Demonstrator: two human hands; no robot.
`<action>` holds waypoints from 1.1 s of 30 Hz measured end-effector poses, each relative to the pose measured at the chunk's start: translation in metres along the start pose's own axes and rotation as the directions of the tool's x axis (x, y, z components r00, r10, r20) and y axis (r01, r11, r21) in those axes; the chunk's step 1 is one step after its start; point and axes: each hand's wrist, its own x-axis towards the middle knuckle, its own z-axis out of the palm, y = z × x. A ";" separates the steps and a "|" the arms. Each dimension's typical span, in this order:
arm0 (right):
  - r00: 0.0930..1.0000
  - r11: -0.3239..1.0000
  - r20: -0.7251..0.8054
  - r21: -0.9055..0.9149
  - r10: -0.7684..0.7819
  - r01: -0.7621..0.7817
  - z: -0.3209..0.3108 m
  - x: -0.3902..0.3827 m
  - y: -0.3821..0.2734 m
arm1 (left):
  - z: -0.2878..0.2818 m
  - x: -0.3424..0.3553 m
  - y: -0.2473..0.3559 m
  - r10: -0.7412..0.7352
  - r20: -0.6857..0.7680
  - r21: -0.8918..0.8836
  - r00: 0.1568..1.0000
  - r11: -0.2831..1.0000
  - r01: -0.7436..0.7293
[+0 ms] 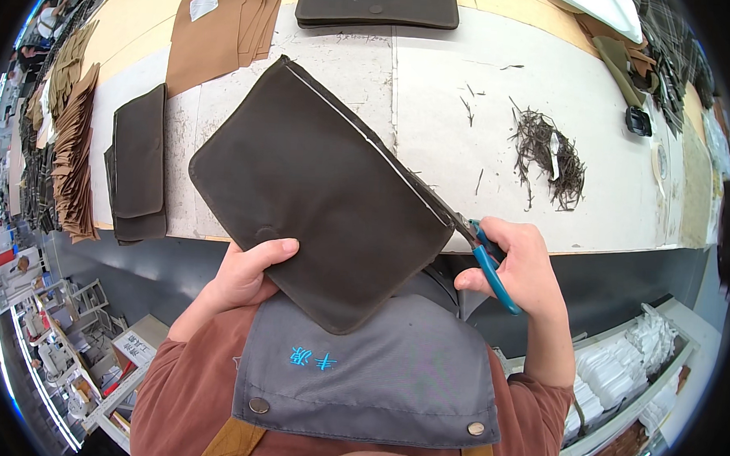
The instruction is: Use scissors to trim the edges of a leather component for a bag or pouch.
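Observation:
My left hand point(253, 268) grips a dark brown leather pouch point(318, 177) by its lower left edge, thumb on top beside a small round snap mark. The pouch is held tilted in front of my chest, over the table's near edge. Along its upper right side runs a raw edge with a pale line. My right hand point(518, 263) is closed around scissors point(493, 278) with teal handles. Their jaws meet the right corner of the pouch, and the tips are mostly hidden there.
A heap of thin dark trimmings point(551, 167) lies right on the white-covered table point(444, 93). More dark pouches point(140, 153) are stacked left, another dark pouch point(379, 4) at the far edge. Brown panels point(206, 38) lie behind. A shelf with white bundles point(619, 374) stands lower right.

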 end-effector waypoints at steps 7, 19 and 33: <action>0.998 0.999 -0.046 0.031 -0.032 0.034 0.001 -0.001 0.003 | -0.001 0.000 0.000 0.009 0.017 0.005 1.000 1.000 -0.009; 0.990 0.993 -0.110 0.064 -0.088 0.095 0.005 0.001 0.009 | 0.004 0.001 0.004 -0.002 -0.011 0.026 1.000 1.000 0.002; 0.966 0.793 -0.228 0.608 0.122 0.043 0.021 0.004 0.026 | 0.007 -0.001 0.005 -0.044 0.005 0.096 0.999 0.994 0.044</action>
